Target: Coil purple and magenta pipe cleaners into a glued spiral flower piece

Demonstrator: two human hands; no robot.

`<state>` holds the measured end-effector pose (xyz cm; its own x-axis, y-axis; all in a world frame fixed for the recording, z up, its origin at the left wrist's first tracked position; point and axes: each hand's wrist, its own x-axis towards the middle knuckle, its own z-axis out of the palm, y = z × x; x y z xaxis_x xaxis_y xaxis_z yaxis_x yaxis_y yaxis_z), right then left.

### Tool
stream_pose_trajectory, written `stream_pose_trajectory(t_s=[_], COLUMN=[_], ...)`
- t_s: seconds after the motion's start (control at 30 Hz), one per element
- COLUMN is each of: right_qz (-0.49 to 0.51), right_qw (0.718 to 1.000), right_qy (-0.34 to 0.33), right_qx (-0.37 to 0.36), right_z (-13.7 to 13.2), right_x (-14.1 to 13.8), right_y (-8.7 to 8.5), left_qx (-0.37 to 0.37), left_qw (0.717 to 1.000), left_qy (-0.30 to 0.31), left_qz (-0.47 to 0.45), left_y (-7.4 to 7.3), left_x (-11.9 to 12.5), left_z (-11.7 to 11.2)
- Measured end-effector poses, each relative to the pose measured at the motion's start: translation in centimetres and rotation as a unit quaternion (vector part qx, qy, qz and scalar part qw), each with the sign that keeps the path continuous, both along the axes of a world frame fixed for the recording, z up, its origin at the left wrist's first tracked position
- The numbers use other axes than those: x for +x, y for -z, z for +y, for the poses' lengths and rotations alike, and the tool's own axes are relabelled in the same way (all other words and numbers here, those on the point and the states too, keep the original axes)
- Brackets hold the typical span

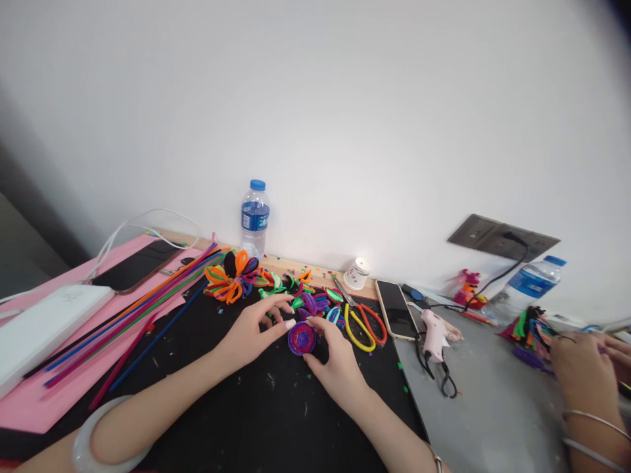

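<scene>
A small round coil of purple pipe cleaner with a magenta middle [302,339] is gripped at its right edge between the thumb and fingers of my right hand [336,362]. My left hand [260,328] is just to the upper left of the coil. Its thumb tip lies close to the coil's rim, and I cannot tell whether they touch. The thumb and forefinger are apart, with nothing visible between them. Behind my hands lie bent pipe cleaner pieces [315,305] in purple, green and blue. An orange pipe cleaner flower [231,277] is to their left.
Scissors with yellow and red handles [362,328], a phone [396,309] and a pink glue gun [434,336] lie to the right. A paper cup [356,273] and water bottle [255,220] stand by the wall. Long pipe cleaners [133,322] lie left. Another person's hands [586,368] work far right.
</scene>
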<state>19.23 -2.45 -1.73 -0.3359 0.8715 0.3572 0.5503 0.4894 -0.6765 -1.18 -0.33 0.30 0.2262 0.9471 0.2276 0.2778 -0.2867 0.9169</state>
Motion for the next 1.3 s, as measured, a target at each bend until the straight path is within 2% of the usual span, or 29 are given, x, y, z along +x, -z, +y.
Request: stream_pose_trajectory(t_s=[0.23,0.47,0.6,0.7,0.9,1.13,1.3], right_qz=[-0.001,-0.013,-0.02,-0.024,-0.022,-0.023,-0.025], right_qw=[1.0,1.0,0.999,0.999,0.999,0.999,0.998], right_qy=[0.003,-0.006,-0.025,-0.029,-0.027,-0.032,-0.028], right_qx=[0.002,0.023,0.028,0.026,0.036,0.037,0.041], right_z=[-0.1,-0.1,-0.2,-0.4,-0.5,-0.4,-0.4], right_x=[0.2,0.0,-0.1,-0.2,-0.3,-0.4,-0.2], right_y=[-0.2,-0.3,-0.6,-0.7,-0.8,-0.8,-0.5], left_qx=[0.117,0.149,0.168,0.177,0.191,0.178,0.174], left_qw=[0.98,0.964,0.954,0.949,0.94,0.947,0.95], left_qy=[0.077,0.118,0.139,0.139,0.12,0.122,0.119], left_qz=[0.144,0.188,0.207,0.221,0.256,0.238,0.229], left_y=[-0.9,0.5,0.5,0.3,1.0,0.4,1.0], left_x=[-0.5,-0.4,-0.4,-0.4,-0.3,-0.2,-0.3], left_z=[-0.6,-0.2,-0.1,-0.1,0.0,-0.3,0.1])
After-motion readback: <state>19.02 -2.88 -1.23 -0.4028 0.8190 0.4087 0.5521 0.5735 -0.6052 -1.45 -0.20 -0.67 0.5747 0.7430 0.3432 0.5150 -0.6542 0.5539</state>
